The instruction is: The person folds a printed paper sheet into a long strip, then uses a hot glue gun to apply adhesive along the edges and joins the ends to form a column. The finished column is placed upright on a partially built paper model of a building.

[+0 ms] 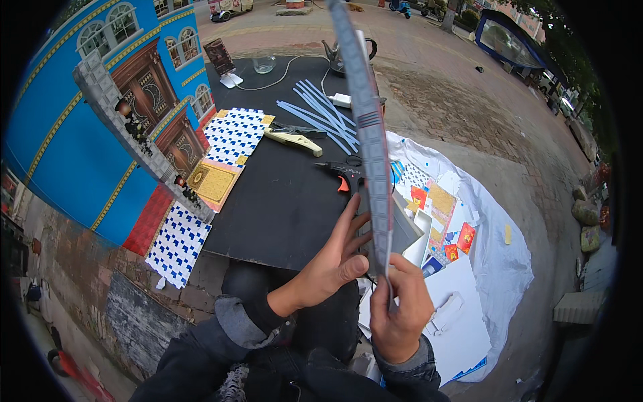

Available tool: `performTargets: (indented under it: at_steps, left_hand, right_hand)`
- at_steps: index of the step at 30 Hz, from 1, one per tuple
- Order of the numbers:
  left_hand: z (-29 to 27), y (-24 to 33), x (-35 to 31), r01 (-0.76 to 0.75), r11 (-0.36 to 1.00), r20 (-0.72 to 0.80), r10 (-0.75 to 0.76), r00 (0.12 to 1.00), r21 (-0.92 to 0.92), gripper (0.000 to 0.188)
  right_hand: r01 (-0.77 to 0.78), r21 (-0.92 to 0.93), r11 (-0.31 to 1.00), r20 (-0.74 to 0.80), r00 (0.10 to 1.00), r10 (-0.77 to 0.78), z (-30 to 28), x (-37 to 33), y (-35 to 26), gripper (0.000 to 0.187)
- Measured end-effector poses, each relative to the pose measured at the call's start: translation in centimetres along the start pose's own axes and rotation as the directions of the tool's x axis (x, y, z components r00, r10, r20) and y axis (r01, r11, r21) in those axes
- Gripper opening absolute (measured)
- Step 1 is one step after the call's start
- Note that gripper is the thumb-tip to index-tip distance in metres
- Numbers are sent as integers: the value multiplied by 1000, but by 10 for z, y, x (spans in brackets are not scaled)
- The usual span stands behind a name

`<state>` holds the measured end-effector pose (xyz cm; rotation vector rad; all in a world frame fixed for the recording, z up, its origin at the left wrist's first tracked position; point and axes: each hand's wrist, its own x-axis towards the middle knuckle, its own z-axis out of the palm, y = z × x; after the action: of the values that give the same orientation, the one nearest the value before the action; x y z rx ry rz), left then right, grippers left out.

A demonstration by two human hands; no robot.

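Observation:
A long, thin grey panel (372,137) printed with a stone-block pattern stands nearly upright before me, seen almost edge-on. My right hand (402,311) pinches its lower end between thumb and fingers. Against the panel's left side my left hand (333,261) lies with fingers stretched out and spread; the fingertips are partly behind it. Just left of the panel, a black glue gun (350,175) with an orange trigger rests on the black table (268,221). Beyond it are a cream-coloured hand tool (295,141), scissors (299,129) and several pale blue strips (315,110).
A large blue model house front (74,134) with brown doors stands on the left, with blue-and-white checkered pieces (177,244) at its base. Behind are a kettle (338,57) and a glass jar (264,64). At right, a white sheet (502,268) holds card scraps.

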<state>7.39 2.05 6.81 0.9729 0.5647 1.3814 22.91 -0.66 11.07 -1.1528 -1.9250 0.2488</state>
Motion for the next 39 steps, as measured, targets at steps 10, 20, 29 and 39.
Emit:
performTargets:
  at_steps: [10, 20, 29, 39]
  left_hand:
    - [-76, 54, -50, 110, 977, -245, -154, 957, -185, 107]
    - [-106, 64, -65, 15, 956, -128, -55, 990, -293, 90]
    - [-121, 36, -29, 80, 995, -374, -97, 922, -63, 43]
    - [-143, 23, 182, 3, 992, -407, -56, 912, -128, 46]
  right_hand:
    - [-272, 505, 819, 487, 873, -10, 109, 21, -42, 38]
    - [-473, 632, 614, 620, 784, -33, 126, 26, -42, 21]
    - [-319, 479, 818, 192, 947, 257, 109, 43, -45, 12]
    - [60, 203, 977, -395, 918, 26, 44, 64, -34, 12]
